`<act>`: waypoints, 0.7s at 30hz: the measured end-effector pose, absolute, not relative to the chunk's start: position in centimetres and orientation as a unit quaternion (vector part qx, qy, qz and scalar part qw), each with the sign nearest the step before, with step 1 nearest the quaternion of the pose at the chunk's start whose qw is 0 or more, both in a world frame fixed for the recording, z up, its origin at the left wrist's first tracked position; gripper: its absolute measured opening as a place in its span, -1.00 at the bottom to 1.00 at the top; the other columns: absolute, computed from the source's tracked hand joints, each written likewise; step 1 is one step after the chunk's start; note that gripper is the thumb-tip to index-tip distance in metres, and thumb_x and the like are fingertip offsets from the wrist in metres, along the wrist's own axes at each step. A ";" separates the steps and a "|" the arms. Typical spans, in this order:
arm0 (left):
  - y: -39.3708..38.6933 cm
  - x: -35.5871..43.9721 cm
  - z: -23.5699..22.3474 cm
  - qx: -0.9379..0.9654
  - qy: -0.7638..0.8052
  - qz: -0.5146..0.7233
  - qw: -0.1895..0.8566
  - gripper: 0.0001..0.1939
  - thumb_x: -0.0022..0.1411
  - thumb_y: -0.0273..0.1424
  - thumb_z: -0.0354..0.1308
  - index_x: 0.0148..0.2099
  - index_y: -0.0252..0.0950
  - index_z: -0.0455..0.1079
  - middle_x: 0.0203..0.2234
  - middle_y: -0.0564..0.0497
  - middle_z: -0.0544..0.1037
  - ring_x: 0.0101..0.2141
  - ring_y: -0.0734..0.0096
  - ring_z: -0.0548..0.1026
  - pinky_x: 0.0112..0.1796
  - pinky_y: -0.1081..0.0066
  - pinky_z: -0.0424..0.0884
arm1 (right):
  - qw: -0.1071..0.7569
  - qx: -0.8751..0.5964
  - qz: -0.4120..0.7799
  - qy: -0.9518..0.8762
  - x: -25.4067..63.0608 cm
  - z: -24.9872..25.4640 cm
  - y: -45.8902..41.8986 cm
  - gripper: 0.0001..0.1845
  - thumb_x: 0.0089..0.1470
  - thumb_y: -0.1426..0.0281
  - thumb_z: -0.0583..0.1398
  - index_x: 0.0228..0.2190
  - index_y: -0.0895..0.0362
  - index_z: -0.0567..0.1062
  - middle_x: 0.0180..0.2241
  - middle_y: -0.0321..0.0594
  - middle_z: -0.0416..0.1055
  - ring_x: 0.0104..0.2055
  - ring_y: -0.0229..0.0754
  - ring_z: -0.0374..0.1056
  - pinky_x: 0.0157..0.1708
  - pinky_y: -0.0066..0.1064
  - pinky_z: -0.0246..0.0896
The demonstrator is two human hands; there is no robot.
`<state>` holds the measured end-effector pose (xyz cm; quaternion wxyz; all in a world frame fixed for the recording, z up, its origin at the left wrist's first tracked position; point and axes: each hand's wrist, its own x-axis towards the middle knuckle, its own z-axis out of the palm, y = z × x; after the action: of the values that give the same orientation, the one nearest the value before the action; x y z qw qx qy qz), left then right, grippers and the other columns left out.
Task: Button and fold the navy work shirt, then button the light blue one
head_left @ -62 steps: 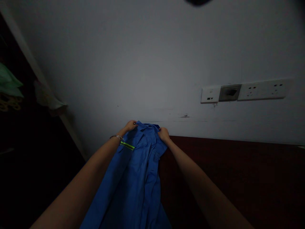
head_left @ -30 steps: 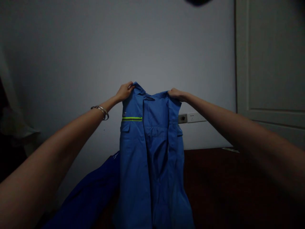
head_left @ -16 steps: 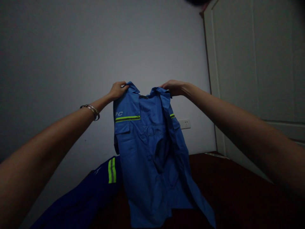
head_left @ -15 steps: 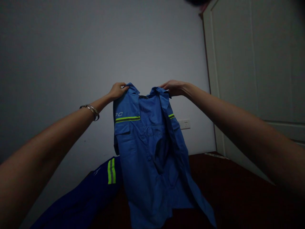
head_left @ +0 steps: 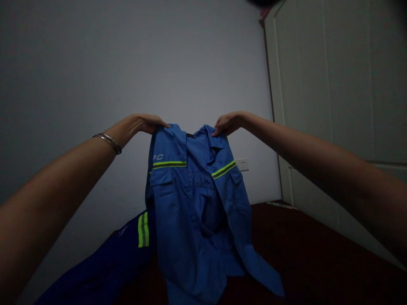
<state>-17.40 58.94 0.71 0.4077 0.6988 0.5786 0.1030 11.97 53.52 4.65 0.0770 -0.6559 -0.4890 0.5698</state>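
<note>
**Light blue shirt (head_left: pixel 178 203) held open by both hands**

The shirt is held up in front of the wall (head_left: pixel 190 63), above a dark red surface (head_left: pixel 273 237). Cloth near the collar is gripped on one side by the left hand (head_left: pixel 149 122), whose fingers are closed, though partly hidden. The other side is pinched by the curled fingers of the right hand (head_left: pixel 227 122). The front is parted, and the lower cloth is left hanging in loose folds; whether the hem is resting on the surface cannot be told.

By its look, the shirt can be judged light, soft and limp, not fragile and not very slippery. Little shape will be held by the cloth below the hands, so sagging and twisting are to be expected. The firmest hold is likely offered by the collar and shoulder seams; less control would be given by the front edges or the pocket flap (head_left: pixel 161 178).

The far edge of the surface is bounded by the wall, and its far right corner is set near the white door (head_left: pixel 318 84), with a thin strip (head_left: pixel 281 204) lying there. The left part is overlapped by a dark blue garment (head_left: pixel 104 258), on which the shirt could be caught if it were swung that way. Forward travel is limited by the wall; more room can be judged available to the right and toward the body. The near edge cannot be made out.
</note>
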 end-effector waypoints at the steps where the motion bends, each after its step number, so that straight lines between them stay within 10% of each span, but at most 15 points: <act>1: 59.0 -17.5 1.0 0.708 0.570 0.096 0.406 -0.84 0.06 -0.40 0.14 -0.49 -0.39 0.42 -0.64 -0.07 0.47 -0.39 0.26 0.50 -0.30 0.29 0.41 | 0.084 -0.654 0.559 -0.502 12.2 4.6 53.8 -0.83 -0.28 0.65 0.31 -0.58 0.30 0.41 -0.57 -0.24 0.40 -0.39 -0.24 0.37 -0.35 -0.39 0.35; 21: 56.9 -17.1 0.4 0.719 0.546 0.300 0.308 -0.65 0.16 -0.24 0.05 -0.16 -0.45 0.38 -0.35 -0.03 0.50 -0.24 0.32 0.43 -0.22 0.31 0.35 | 0.283 -0.544 0.217 -0.759 12.9 4.7 56.3 -0.62 -0.27 0.30 0.34 -0.41 0.28 0.42 -0.36 -0.18 0.38 -0.19 -0.12 0.27 -0.27 -0.39 0.23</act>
<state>-17.14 56.86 0.36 0.3082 0.7187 0.5464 0.2999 12.86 56.30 4.67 0.2829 -0.5442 -0.7593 0.2173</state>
